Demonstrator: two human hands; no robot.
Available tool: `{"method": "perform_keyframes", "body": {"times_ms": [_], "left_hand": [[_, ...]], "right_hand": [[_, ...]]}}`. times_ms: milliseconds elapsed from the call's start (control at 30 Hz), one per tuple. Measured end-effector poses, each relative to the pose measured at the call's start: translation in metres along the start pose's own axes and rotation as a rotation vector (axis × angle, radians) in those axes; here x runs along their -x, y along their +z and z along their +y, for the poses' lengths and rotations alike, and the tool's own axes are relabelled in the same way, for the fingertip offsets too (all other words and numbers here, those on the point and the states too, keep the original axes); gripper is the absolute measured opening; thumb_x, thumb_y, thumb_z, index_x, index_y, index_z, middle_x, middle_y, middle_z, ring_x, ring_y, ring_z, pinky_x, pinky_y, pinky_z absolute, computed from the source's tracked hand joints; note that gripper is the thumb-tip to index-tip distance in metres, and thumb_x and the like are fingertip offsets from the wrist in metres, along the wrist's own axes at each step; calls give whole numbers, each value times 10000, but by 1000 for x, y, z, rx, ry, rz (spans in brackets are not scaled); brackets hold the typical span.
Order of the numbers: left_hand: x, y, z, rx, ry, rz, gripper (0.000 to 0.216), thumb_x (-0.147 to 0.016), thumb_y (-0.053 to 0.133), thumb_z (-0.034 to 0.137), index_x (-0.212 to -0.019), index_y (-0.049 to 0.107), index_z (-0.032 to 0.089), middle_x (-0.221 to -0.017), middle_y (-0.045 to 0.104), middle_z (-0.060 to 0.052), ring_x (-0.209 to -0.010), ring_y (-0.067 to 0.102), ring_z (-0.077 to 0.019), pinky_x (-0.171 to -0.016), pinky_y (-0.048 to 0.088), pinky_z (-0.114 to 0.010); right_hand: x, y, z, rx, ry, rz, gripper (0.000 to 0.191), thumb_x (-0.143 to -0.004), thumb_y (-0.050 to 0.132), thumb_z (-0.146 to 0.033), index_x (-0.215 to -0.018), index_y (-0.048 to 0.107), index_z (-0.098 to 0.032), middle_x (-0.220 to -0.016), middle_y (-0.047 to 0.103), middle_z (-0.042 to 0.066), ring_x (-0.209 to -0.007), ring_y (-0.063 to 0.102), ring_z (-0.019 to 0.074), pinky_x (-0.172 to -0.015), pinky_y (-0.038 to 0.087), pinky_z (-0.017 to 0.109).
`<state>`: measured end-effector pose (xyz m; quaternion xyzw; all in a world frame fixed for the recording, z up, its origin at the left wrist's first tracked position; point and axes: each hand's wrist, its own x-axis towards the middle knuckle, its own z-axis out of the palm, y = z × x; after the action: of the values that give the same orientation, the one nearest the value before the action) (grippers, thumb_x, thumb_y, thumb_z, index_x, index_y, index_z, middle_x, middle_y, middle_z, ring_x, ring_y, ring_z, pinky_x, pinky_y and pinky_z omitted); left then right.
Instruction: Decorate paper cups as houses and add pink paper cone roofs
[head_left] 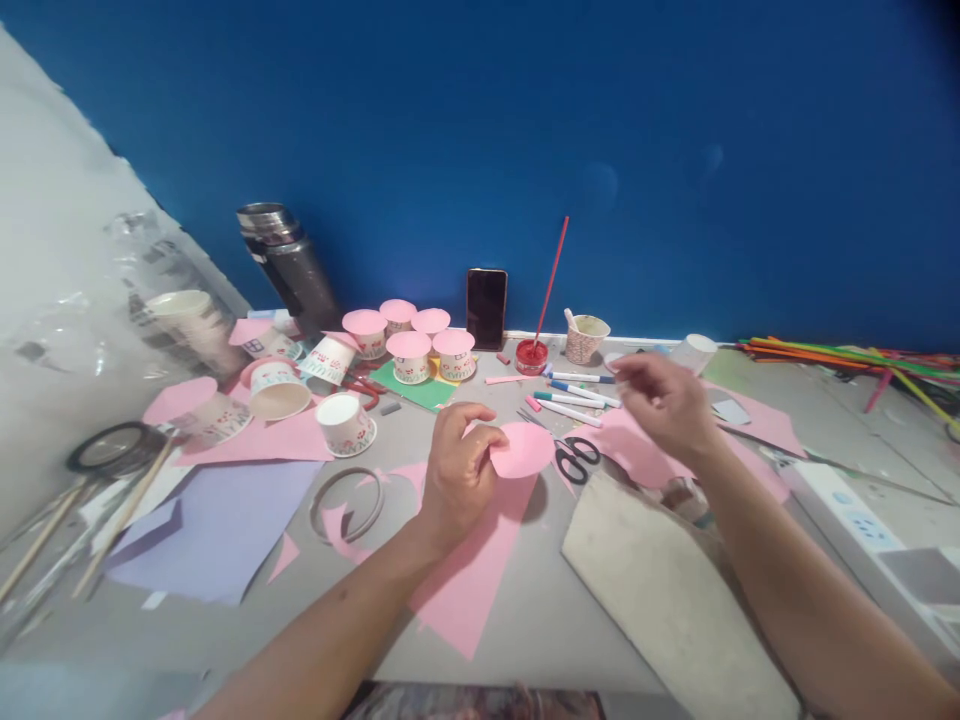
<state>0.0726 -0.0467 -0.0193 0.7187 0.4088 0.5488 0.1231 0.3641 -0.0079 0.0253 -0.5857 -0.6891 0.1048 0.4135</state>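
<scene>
Pink disc (525,448) sat pinched between the thumb and fingers of the left hand (459,468), above the middle of the table (555,625).

Behind it all rose a blue wall (420,120); a cream cloth (652,590) lay by the right forearm, a lilac sheet (225,535) lay at the left, and a pink sheet (472,590) ran beneath the left hand. A flask (296,265) leaned by the wall, and the right hand (664,405) hung with bent fingers near the pens; whether it gripped anything was hard to tell, as its fingertips blurred into pale things beyond. A phone (486,310) stood upright against the wall, just right of five upright cups (411,370) topped with pink discs. Scissors (577,460) lay between the hands, with the pens (574,410) beyond them.
</scene>
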Motion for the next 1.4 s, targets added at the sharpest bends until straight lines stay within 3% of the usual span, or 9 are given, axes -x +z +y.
{"method": "perform_keyframes", "body": {"times_ms": [133, 233, 367, 500, 667, 867, 1033, 1267, 1400], "left_hand": [[0, 0, 4, -7, -12, -6, 254, -837, 601, 43, -777, 733, 252, -1099, 668, -112, -1093, 596, -297, -999, 461, -464], [-1, 1, 11, 53, -49, -22, 220, -853, 640, 97, -812, 774, 267, -1077, 682, -114, -1087, 604, -301, -1029, 458, -466], [-5, 1, 16, 335, -418, 22, 315, -863, 656, 153, -1129, 782, 266, -1161, 733, -101, -1075, 651, -270, -1003, 500, -403], [-11, -1, 13, 613, -844, -44, 234, -868, 711, 344, -1011, 797, 180, -995, 775, -106, -899, 701, -239, -793, 553, -324], [-12, -2, 18, 559, -847, -195, 240, -758, 829, 382, -849, 805, 161, -766, 733, -56, -669, 621, -175, -627, 483, -265], [-11, 2, 13, 474, -846, -114, 180, -719, 799, 250, -612, 670, 183, -581, 612, 11, -565, 520, -127, -571, 417, -234], [-11, 3, -3, 511, -917, -18, 249, -688, 833, 283, -615, 615, 188, -548, 553, 36, -511, 436, -99, -485, 333, -212], [-18, 0, -15, 642, -988, 48, 377, -641, 873, 323, -594, 524, 188, -554, 455, 65, -534, 411, -85, -519, 335, -206], [-26, -11, -18, 694, -1003, 99, 407, -639, 875, 310, -590, 489, 190, -572, 437, 68, -563, 412, -84, -535, 353, -199]], "right_hand": [[28, 29, -53, -450, 215, -593, 440, -957, 550, -587, -785, 670, -200, -705, 697, 43, -572, 595, 162, -566, 440, 287], [38, 41, -66, -460, 273, -678, 471, -908, 613, -589, -638, 572, -206, -574, 595, 1, -530, 514, 137, -520, 351, 270], [39, 45, -69, -349, 324, -558, 373, -847, 632, -455, -586, 498, -225, -527, 529, -32, -515, 460, 127, -511, 311, 272], [40, 49, -67, -268, 323, -504, 374, -843, 596, -451, -576, 451, -235, -524, 498, -34, -538, 454, 137, -525, 303, 277], [45, 63, -60, -237, 293, -497, 351, -832, 593, -427, -589, 434, -230, -582, 451, -36, -585, 423, 138, -529, 273, 275], [48, 72, -61, -305, 267, -454, 398, -843, 607, -435, -589, 377, -234, -579, 416, -39, -591, 389, 135, -537, 288, 270], [31, 68, -57, -299, 226, -360, 424, -900, 562, -534, -605, 505, -235, -555, 537, -9, -546, 475, 153, -526, 364, 278], [-77, 20, -18, -20, 196, 71, 322, -826, 606, -487, -631, 605, -231, -619, 629, 26, -621, 530, 190, -620, 359, 310], [-97, -24, 13, 102, 230, 286, 334, -867, 554, -512, -772, 680, -218, -795, 708, 86, -779, 598, 237, -736, 415, 341]]}}
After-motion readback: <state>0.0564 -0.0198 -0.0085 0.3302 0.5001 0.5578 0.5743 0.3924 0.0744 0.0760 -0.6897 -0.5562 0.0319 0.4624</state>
